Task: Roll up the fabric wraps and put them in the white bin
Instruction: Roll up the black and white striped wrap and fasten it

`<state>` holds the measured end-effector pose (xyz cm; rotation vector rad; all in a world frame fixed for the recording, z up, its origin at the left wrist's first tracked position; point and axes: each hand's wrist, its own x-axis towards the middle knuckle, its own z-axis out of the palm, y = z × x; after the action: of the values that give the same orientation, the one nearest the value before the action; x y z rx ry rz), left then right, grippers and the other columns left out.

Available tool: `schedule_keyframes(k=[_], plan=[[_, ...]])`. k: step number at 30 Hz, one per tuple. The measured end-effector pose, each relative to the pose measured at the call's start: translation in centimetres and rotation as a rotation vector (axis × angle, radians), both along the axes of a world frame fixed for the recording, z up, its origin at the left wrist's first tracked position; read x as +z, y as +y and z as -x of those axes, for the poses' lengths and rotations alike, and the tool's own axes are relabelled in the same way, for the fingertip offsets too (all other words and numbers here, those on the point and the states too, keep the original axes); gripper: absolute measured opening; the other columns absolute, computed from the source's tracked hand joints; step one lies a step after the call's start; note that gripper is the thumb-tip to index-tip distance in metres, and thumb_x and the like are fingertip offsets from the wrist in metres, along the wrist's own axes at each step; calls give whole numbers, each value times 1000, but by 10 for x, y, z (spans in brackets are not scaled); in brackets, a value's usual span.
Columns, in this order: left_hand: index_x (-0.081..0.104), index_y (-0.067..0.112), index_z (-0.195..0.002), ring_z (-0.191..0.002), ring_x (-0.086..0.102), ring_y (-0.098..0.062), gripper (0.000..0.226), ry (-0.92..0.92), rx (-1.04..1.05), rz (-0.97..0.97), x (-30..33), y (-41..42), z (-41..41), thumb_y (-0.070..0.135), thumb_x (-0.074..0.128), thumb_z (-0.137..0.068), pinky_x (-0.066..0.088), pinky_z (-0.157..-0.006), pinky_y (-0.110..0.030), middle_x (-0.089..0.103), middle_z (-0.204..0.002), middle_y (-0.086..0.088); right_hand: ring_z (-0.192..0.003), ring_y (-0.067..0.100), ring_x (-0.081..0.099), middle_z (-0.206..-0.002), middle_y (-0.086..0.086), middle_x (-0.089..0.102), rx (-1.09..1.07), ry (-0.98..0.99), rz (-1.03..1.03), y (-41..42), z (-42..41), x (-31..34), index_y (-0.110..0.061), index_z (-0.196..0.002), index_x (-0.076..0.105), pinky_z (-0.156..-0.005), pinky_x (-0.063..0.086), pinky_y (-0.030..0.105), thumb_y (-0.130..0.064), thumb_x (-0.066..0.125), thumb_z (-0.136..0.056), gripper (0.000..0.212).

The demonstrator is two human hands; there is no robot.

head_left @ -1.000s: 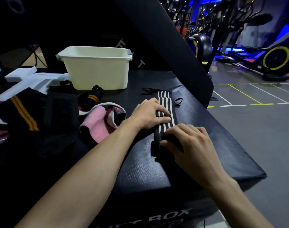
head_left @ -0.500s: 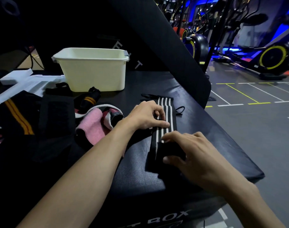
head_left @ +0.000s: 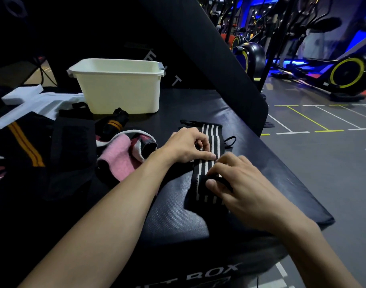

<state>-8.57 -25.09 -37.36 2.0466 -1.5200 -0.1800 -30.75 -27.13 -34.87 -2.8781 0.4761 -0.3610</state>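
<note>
From left to right: a white foam piece (head_left: pixel 22 104) and a heap of unrolled wraps (head_left: pixel 59 146), black with orange stripes and pink among them, lie at the left of the padded black desk (head_left: pixel 173 221); behind them stands the white bin (head_left: pixel 119 88), open-topped and well apart from the work. At centre, the striped wrap (head_left: pixel 211 138), black with white lines, lies lengthwise away from the viewer, its near end folded over into the start of a roll. The left hand (head_left: pixel 186 145) presses the flat length to the desk, fingers curled with a fingertip extended across the stripes; whether it pinches the fabric cannot be told. The right hand (head_left: pixel 240 183) has its grip narrow on the near end, thumb and fingers curled round the fold. The step in hand appears to be the first turn of the roll; it would likely go best if the right hand kept the edges square and the turn tight, while the left held the strip taut and gave way as the roll advances. Legible writing: "BOX" on the front face of the desk, preceded by partly cut-off letters, and "F I T" on the slanted black pad (head_left: pixel 198 50) behind.
</note>
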Motion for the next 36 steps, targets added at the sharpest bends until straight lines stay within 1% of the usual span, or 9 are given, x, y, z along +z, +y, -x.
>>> schedule_keyframes(k=[5, 11, 16, 18, 21, 25, 28, 32, 36], plan=[[74, 30, -82, -96, 61, -8, 31, -1, 0, 9, -1, 1, 0, 58, 81, -74, 47, -95, -39, 63, -93, 11, -106, 21, 44, -111, -8, 45, -121, 103, 176, 8, -12, 0, -30, -107, 58, -76, 28, 36, -40, 35, -106, 25], [75, 31, -85, -97, 59, -10, 19, -9, 6, -1, 1, 1, 1, 48, 80, -78, 48, -96, -40, 62, -95, 10, -107, 20, 52, -117, -11, 56, -168, 30, 129, 2, -22, -3, -32, -120, 52, -81, 35, 40, -41, 31, -107, 26], [76, 28, -88, -100, 56, -13, 12, 10, 8, -16, 4, 3, 3, 35, 77, -78, 46, -99, -43, 62, -98, 7, -87, 21, 56, -96, -9, 57, -155, -236, 216, 3, -25, -14, -27, -96, 61, -68, 36, 35, -26, 64, -95, 3], [76, 28, -87, -101, 57, -13, 13, 12, 5, -12, 3, 3, 2, 38, 77, -79, 46, -99, -43, 62, -99, 7, -79, 20, 57, -87, -9, 60, -141, -311, 281, 4, -24, -19, -25, -89, 63, -67, 35, 33, -25, 64, -91, 2], [74, 31, -85, -98, 58, -11, 20, -1, 3, 5, 0, 1, 0, 50, 78, -79, 47, -97, -42, 62, -97, 9, -81, 17, 59, -94, -10, 66, -82, -379, 280, 5, -16, -24, -25, -97, 66, -70, 40, 34, -36, 60, -93, 13], [74, 34, -88, -97, 57, -9, 29, 2, 4, 35, -3, 0, -2, 61, 80, -76, 45, -97, -40, 61, -97, 10, -101, 12, 59, -110, -15, 64, -38, -257, 178, -2, -5, -30, -32, -113, 59, -77, 43, 34, -56, 61, -83, 39], [74, 36, -88, -97, 59, -9, 30, 0, -7, 36, -4, -1, -3, 63, 79, -75, 46, -98, -42, 62, -96, 11, -108, 12, 60, -114, -17, 63, -50, -199, 124, -11, -6, -31, -34, -119, 59, -78, 41, 32, -48, 76, -76, 49], [76, 38, -84, -93, 62, -7, 23, 64, -29, 60, -4, -1, -5, 57, 81, -74, 50, -95, -41, 63, -91, 11, -103, 15, 65, -110, -14, 67, -42, -185, 152, -14, -10, -27, -29, -118, 63, -78, 44, 35, -41, 85, -73, 52], [78, 36, -77, -83, 65, -7, 22, 120, -50, 28, -3, -2, -8, 54, 87, -68, 52, -83, -31, 69, -82, 9, -91, 14, 67, -104, -13, 72, 3, -143, 186, -11, -3, -14, -31, -118, 63, -76, 49, 39, -52, 78, -76, 50]])
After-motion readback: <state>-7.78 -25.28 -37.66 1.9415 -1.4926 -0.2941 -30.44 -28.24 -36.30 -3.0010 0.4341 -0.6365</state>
